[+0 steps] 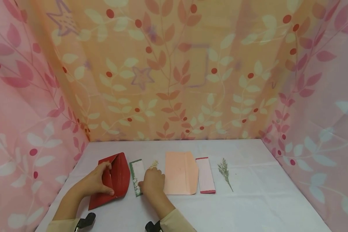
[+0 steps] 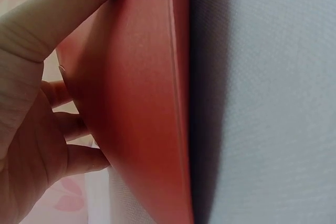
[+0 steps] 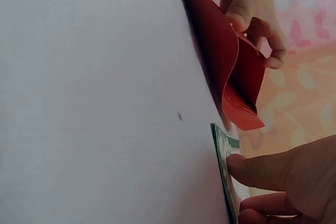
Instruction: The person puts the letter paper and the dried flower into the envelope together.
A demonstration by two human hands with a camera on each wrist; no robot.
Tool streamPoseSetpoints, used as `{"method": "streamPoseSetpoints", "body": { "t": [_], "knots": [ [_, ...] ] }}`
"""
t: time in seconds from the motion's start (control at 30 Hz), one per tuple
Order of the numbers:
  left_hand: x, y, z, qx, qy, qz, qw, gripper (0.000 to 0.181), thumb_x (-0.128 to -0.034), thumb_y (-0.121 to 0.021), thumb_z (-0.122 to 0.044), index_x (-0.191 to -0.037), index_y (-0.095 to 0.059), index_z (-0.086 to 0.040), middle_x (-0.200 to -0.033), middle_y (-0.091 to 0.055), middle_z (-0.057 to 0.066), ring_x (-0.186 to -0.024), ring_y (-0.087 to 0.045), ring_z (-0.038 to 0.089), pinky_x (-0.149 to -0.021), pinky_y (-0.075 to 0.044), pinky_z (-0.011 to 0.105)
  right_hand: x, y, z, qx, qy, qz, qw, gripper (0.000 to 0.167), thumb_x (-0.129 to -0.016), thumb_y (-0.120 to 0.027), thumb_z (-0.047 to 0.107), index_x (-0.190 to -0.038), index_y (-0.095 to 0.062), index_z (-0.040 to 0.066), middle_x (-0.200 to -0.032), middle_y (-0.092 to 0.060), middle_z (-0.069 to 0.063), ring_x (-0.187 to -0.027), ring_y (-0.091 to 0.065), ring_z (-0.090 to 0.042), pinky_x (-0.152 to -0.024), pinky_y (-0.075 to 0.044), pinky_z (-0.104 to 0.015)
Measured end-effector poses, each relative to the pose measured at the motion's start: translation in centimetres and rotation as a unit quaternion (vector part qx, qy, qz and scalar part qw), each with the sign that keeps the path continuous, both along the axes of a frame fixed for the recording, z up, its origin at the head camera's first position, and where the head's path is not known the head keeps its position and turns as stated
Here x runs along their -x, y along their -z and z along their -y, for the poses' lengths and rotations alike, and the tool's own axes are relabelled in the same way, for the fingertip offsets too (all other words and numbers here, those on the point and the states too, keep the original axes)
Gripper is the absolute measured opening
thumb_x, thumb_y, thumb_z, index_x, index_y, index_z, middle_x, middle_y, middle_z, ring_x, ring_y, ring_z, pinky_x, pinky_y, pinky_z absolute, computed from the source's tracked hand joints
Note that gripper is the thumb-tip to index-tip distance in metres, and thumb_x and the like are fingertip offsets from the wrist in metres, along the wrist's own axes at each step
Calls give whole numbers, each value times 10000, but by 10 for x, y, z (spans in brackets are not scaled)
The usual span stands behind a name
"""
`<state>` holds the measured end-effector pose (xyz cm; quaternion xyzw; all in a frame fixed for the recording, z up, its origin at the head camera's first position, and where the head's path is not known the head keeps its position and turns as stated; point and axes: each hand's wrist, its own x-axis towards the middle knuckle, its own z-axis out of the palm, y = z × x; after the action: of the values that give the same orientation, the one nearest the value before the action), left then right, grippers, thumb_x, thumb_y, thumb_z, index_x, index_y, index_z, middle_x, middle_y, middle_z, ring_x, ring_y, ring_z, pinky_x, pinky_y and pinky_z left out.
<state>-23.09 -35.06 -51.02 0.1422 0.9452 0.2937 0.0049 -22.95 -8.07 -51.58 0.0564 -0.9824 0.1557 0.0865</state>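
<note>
A red envelope (image 1: 120, 177) lies at the left of the table, its flap side to the right. My left hand (image 1: 97, 180) grips it by opposite edges, thumb near and fingers far, so its mouth bows apart, as the right wrist view shows. Just right of it lies a white card with a green floral border (image 1: 137, 175), seemingly a thin stack (image 3: 223, 156) in the right wrist view. My right hand (image 1: 154, 183) has its thumb on this card's edge and its fingers curled alongside. Partly hidden behind that hand is a pale dried flower sprig (image 1: 154, 163).
A peach envelope (image 1: 177, 174) lies right of my right hand. Beyond it are a pale pink card with red ends (image 1: 206, 175) and a green dried sprig (image 1: 225, 170). Leaf-patterned curtains (image 1: 168, 80) enclose the white-covered table (image 1: 258, 199) at the back and sides.
</note>
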Motion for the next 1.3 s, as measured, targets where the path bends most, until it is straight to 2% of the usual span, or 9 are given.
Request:
{"method": "streamPoseSetpoints", "body": {
  "t": [0.1,0.33,0.5,0.6,0.73,0.9,1.03,1.17,1.3],
  "knots": [
    [1,1,2,-25,36,75,10000,993,-544,-995,-492,-1256,-418,-110,-1169,-523,95,-1093,-517,286,-737,-539,329,0,0,0,-8,12,0,10000,484,-702,-902,444,-932,-742,49,-837,-618,-66,-813,-604,-244,-686,-468,-402],
    [4,0,3,-14,69,122,9999,1001,-561,-993,-478,-1288,-410,-112,-1220,-516,109,-1135,-506,301,-757,-549,348,5,2,-3,480,105,104,9987,421,-701,-902,350,-938,-713,57,-849,-630,-82,-833,-621,-264,-688,-473,-425],
    [-1,-5,-2,-87,154,192,9997,987,-551,-1003,-448,-1266,-418,-101,-1223,-517,121,-1123,-512,317,-746,-559,338,5,1,-7,894,27,132,9959,353,-691,-904,258,-927,-686,110,-842,-680,-60,-801,-654,-271,-670,-471,-427],
    [-5,-7,-8,-271,279,351,9986,973,-568,-1004,-412,-1264,-410,-82,-1218,-512,134,-1117,-509,328,-720,-562,322,5,-3,-10,1119,10,276,9933,379,-686,-911,218,-949,-670,89,-834,-712,-69,-758,-680,-271,-654,-501,-427],
    [-10,-6,-13,-326,256,511,9978,988,-566,-1006,-416,-1276,-404,-84,-1220,-500,120,-1126,-503,314,-721,-556,295,4,-9,-15,1421,-109,594,9880,384,-733,-883,193,-1033,-688,53,-917,-746,-91,-797,-708,-268,-626,-534,-395],
    [-14,-3,-16,-252,211,506,9982,1008,-539,-1013,-420,-1280,-415,-88,-1222,-499,105,-1128,-505,305,-725,-565,305,6,-17,-22,1834,-563,832,9779,300,-839,-792,189,-1087,-730,33,-1045,-757,-95,-950,-717,-280,-713,-566,-408],
    [-16,-3,-17,-155,178,558,9982,1017,-523,-1013,-436,-1280,-420,-107,-1218,-501,84,-1117,-512,289,-719,-566,302,11,-19,-29,2354,-902,1009,9624,229,-863,-760,162,-1036,-721,18,-1059,-741,-114,-988,-693,-270,-808,-563,-418],
    [-15,-5,-20,-55,218,507,9985,1009,-522,-1008,-463,-1269,-427,-113,-1209,-497,68,-1116,-506,272,-737,-556,296,15,-21,-37,2753,-954,1148,9497,211,-859,-764,145,-1013,-694,19,-1056,-720,-123,-945,-659,-230,-799,-553,-409],
    [-13,-6,-23,8,370,379,9986,991,-532,-1003,-472,-1252,-432,-104,-1193,-498,60,-1118,-499,262,-745,-548,290,19,-19,-42,3113,-997,1287,9363,197,-857,-754,133,-994,-667,22,-887,-709,-69,-774,-648,-174,-691,-533,-346]
  ]
}}
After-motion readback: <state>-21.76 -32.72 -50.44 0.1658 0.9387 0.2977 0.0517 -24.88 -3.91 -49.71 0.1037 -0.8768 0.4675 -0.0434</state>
